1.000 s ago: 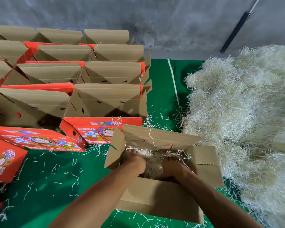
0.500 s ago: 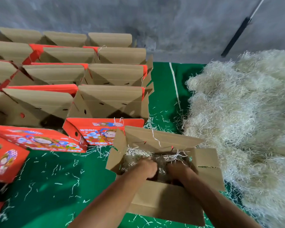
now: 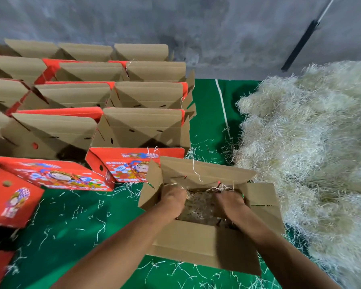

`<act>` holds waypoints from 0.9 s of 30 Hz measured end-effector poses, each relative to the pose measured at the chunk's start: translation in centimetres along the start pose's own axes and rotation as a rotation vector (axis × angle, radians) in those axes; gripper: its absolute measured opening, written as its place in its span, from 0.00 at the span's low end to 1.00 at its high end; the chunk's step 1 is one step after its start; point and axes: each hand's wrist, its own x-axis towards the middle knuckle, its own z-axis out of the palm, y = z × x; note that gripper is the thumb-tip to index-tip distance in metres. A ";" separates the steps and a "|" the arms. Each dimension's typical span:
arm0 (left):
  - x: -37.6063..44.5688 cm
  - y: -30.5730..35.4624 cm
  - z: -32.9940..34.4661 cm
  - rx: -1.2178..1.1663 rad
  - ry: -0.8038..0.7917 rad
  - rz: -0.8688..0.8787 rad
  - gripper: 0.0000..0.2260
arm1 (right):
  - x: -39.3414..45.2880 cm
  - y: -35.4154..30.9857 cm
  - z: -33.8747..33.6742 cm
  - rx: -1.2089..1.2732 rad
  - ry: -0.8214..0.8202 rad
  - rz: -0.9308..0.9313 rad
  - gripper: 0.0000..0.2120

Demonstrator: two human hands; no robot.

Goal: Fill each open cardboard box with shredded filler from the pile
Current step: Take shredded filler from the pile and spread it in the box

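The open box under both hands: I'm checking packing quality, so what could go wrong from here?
Both the left hand and right hand press into the filler in the open box; pressing hard may pack it too flat to cushion. Strands already hang over the back flap, so they may catch when it closes. Loose shreds litter the green mat, so more may spill.

Green floor mat (image 3: 75,228) here, loose shreds all over it. Open cardboard boxes (image 3: 133,130) sit left. Big filler pile (image 3: 313,155) right.
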 end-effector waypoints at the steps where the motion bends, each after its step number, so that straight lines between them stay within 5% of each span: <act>1: 0.1 -0.2 0.5 0.005 -0.093 -0.012 0.15 | 0.3 -0.2 0.6 -0.003 -0.093 -0.030 0.18; 3: 0.1 -0.4 1.2 -0.002 -0.235 -0.011 0.16 | 1.0 -0.6 1.3 -0.003 -0.206 -0.074 0.23; 6: -0.1 -0.2 0.9 -0.008 -0.209 -0.010 0.16 | 1.2 -0.6 0.3 0.032 -0.247 -0.071 0.24; 9: -0.7 0.1 -0.7 -0.007 0.010 0.009 0.12 | 0.7 -0.3 -0.5 0.105 -0.010 -0.015 0.12; 11: -0.8 0.5 -0.7 -0.138 0.006 0.060 0.06 | 0.4 -0.3 -0.3 0.202 0.024 -0.045 0.12; 16: -1.8 -0.4 -0.1 -0.183 -0.390 0.129 0.19 | -0.9 -1.9 0.8 0.372 -0.453 -0.281 0.18; 18: -2.3 -0.5 -0.5 -0.180 -0.405 0.154 0.17 | -1.3 -1.7 0.7 0.418 -0.393 -0.253 0.17; 22: -2.4 0.7 -1.8 -0.419 -0.229 0.067 0.09 | -0.7 -0.6 0.5 0.546 -0.015 -0.109 0.11; 27: -2.7 0.8 0.0 -0.393 -0.354 0.048 0.23 | -1.3 -2.3 1.5 0.553 -0.261 -0.096 0.21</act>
